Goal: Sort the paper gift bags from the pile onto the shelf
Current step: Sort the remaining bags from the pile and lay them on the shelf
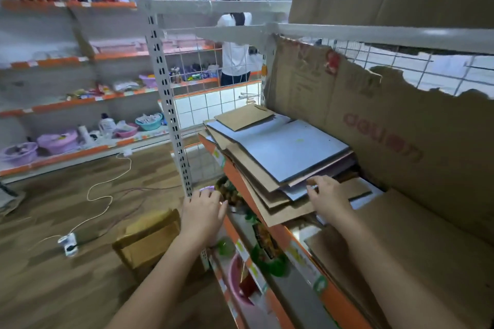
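A stack of flat paper gift bags, brown and pale blue-grey, lies on the orange-edged shelf in the middle of the view. A small brown bag rests on top at the far end. My right hand lies on the near end of the stack, fingertips touching the edges of the lower bags. My left hand hovers just left of the shelf edge, fingers spread, holding nothing.
A torn cardboard sheet lines the shelf's back and right side. A white slotted upright stands left of the stack. A cardboard box and a power strip with cables sit on the wooden floor. Another person stands beyond the rack.
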A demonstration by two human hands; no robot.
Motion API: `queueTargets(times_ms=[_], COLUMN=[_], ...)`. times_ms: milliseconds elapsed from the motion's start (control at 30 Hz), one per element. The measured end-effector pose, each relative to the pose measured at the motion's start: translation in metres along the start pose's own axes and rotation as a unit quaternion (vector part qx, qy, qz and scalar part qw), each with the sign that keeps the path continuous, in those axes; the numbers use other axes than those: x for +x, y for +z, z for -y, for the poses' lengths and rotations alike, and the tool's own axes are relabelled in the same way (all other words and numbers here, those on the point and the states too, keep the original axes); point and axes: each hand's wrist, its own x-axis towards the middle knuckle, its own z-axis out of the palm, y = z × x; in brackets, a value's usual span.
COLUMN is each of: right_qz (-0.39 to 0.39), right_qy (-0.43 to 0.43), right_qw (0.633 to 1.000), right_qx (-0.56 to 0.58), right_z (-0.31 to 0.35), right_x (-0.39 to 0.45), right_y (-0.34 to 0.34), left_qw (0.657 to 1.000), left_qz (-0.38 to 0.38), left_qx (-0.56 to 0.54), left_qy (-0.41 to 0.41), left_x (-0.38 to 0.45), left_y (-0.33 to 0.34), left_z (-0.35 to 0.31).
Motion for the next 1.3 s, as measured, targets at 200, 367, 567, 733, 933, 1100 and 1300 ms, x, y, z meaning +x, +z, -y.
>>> queueTargets(times_ms=[200, 367, 567, 733, 933, 1100, 1300], right_qz=[-0.017, -0.058, -0.101, -0.14, -0.249, -0.354, -0.398], right_qy=[0.088, 0.2, 0.318, 0.386, 0.406, 0.377, 0.356], right_qw=[0.996, 0.977, 0.938, 0.885, 0.828, 0.76, 0.71], right_qx=[0.015, 0.04, 0.096, 0.221, 0.295, 0.394, 0.46], right_z=[-0.005, -0.011, 0.001, 0.007, 0.033, 0.048, 0.047], right_x=[0.057, 0.092, 0.116, 0.122, 0.108, 0.101, 0.08], right_y=[0.008, 0.023, 0.045, 0.054, 0.044, 0.039, 0.022], left_qw=[0.998, 0.992, 0.991, 0.988, 0.983, 0.946, 0.837], left_qz=[-0.021, -0.011, -0.004, 0.082, 0.048, 0.088, 0.163], left_qx=[-0.039, -0.097, -0.095, -0.105, -0.169, -0.304, -0.513], left_qy=[0.047, 0.08, 0.093, 0.079, 0.049, 0.064, 0.1], left_x=[0.113, 0.227, 0.344, 0.397, 0.404, 0.417, 0.387], left_y=[0.011, 0.022, 0.034, 0.055, 0.061, 0.048, 0.037], left_z=[0.02, 0.033, 0.05, 0.05, 0.052, 0.062, 0.071])
